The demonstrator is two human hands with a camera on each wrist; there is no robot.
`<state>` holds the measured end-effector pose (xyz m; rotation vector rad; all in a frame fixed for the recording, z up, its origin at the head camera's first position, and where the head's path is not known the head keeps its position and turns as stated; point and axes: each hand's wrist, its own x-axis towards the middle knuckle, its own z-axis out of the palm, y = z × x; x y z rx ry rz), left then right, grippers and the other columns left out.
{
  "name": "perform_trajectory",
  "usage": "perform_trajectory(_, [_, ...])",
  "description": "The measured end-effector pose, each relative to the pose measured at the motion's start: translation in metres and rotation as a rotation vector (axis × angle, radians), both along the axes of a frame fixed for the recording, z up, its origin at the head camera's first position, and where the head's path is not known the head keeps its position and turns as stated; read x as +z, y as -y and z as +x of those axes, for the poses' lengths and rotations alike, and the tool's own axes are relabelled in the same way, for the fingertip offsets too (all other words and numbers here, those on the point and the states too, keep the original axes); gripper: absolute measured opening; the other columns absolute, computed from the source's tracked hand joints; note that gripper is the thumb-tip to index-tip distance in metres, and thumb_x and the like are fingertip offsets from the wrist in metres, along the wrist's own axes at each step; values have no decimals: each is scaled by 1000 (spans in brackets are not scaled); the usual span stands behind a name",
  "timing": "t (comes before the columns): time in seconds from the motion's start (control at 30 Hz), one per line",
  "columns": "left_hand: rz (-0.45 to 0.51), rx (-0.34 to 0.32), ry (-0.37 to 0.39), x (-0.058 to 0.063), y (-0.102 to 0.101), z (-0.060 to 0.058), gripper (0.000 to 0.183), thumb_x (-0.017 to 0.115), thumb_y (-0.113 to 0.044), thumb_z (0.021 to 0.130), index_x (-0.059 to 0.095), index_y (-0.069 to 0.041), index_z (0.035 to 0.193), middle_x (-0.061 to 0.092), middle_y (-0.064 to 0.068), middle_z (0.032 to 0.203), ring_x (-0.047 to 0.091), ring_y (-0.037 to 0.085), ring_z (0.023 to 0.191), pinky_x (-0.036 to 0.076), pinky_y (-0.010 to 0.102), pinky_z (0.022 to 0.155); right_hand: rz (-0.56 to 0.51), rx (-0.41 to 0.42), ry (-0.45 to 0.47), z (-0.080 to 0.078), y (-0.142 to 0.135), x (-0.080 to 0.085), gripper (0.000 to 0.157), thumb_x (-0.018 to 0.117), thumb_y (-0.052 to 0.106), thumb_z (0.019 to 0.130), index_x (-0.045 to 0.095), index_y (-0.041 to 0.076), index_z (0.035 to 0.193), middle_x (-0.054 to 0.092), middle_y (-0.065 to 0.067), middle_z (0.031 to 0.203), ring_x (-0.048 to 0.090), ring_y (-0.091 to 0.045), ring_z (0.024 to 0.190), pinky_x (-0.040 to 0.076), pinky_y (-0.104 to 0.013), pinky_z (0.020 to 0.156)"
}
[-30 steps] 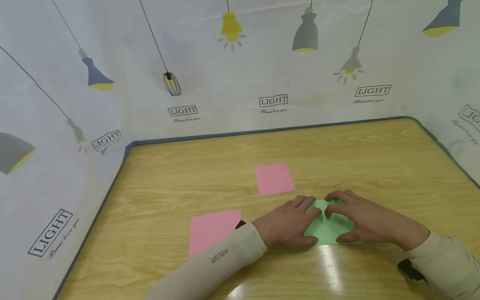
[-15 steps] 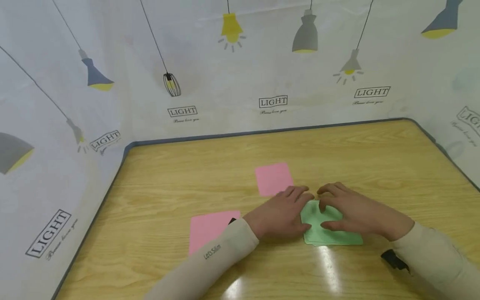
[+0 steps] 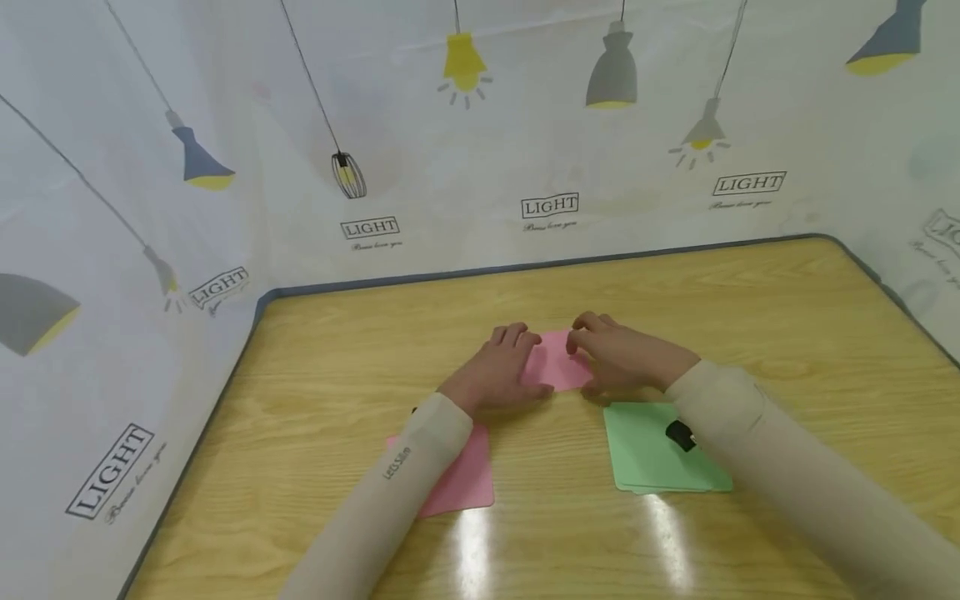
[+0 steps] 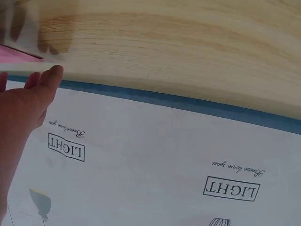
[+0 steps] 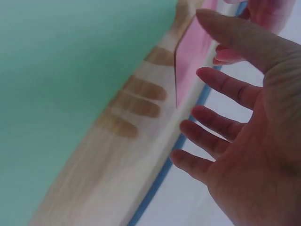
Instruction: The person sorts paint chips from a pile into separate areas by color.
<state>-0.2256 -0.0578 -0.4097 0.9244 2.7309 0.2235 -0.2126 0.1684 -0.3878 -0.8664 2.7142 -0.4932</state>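
A small square pink sheet (image 3: 557, 364) lies on the wooden table, between my two hands. My left hand (image 3: 491, 368) is at its left side with fingers and thumb spread around that edge. At the right side is my right hand (image 3: 626, 357), thumb low and fingers bent lightly over the far corner. The right wrist view has the right hand's fingers (image 5: 218, 125) apart and relaxed beside the pink sheet. In the left wrist view only part of the left hand (image 4: 28, 103) shows, near a strip of pink.
A stack of green sheets (image 3: 637, 458) with slightly uneven edges lies under the right forearm. Another pink sheet (image 3: 472, 479) is partly hidden by the left sleeve (image 3: 405, 475). White cloth walls (image 3: 465, 150) printed with lamps border the table (image 3: 360, 333) at back and sides.
Both hands have left the green stack and moved away from the body and leftward to the far pink sheet. The green stack now lies in fuller view.
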Motion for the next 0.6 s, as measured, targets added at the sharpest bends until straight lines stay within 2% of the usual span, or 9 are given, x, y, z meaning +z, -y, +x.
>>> perform_trajectory(0.13, [0, -8, 16, 0, 2, 1, 78, 61, -60, 88, 38, -13, 146, 27, 9, 153, 22, 28, 140, 29, 41, 111, 14, -3, 40, -10, 11, -3, 43, 78, 20, 81, 59, 9, 118, 35, -21, 145, 35, -40, 131, 40, -53, 100])
perform_trajectory(0.33, [-21, -15, 17, 1, 1, 2, 70, 59, -60, 90, 44, -16, 142, 30, 6, 151, 23, 26, 140, 25, 39, 113, 33, 4, 81, -16, 18, -1, 42, 80, 20, 81, 59, 10, 116, 43, -15, 129, 40, -33, 119, 45, -48, 93])
perform_trajectory(0.6, [24, -11, 52, 0, 1, 1, 55, 62, -51, 92, 48, -18, 134, 32, 6, 150, 24, 26, 140, 28, 42, 112, 21, 5, 99, -15, 20, -3, 50, 81, 25, 80, 54, 11, 119, 39, -11, 122, 40, -27, 110, 47, -42, 87])
